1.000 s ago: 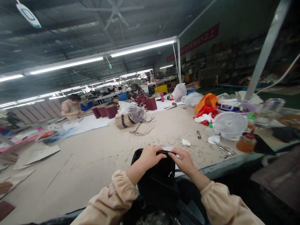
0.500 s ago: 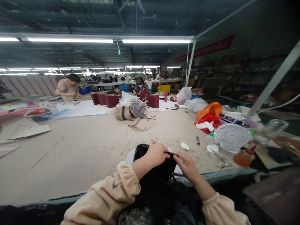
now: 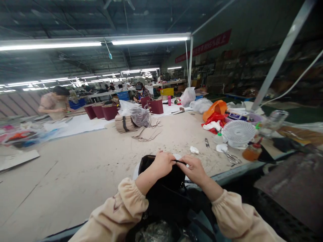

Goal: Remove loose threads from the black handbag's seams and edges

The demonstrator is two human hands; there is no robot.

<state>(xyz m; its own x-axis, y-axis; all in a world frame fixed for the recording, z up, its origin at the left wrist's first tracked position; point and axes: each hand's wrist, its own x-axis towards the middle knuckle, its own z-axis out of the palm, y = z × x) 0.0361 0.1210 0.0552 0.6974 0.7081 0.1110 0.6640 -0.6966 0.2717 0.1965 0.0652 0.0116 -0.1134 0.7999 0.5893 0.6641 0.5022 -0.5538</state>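
A wide, pale worktable [image 3: 83, 174] stretches away beyond the fingers, its near edge passing just under the wrists. Far past the fingertips and to their left a person [image 3: 54, 106] in a light top works at the table's far side; nearer that way stand three maroon boxes [image 3: 99, 112] in a row, with two more maroon boxes [image 3: 152, 106] further right. Straight ahead of the fingers, well apart, lie a tied bundle of card pieces [image 3: 124, 123], a clear plastic bag [image 3: 135, 114] leaning on it, and loose card flats [image 3: 147, 133]. To the right of the fingers sit one white fan [image 3: 238, 133], an orange bag [image 3: 214, 110], a jar with a red lid [image 3: 251, 153], one pair of scissors [image 3: 232, 158] and a small white scrap [image 3: 193, 150]. Nothing lies between the fingers and these; the table near the hands is bare.

The black bag [image 3: 166, 188] is held at the table's near edge, directly under both hands, its lower part hanging down toward the lap. It is soft, dark, with an open rounded mouth and a small metal fitting on its right side.

The left hand [image 3: 163, 164] curls over the bag's top edge, fingers pressed together. The right hand [image 3: 194, 169] pinches a thin black strip at that edge between thumb and fingertips, touching the left hand's fingers.
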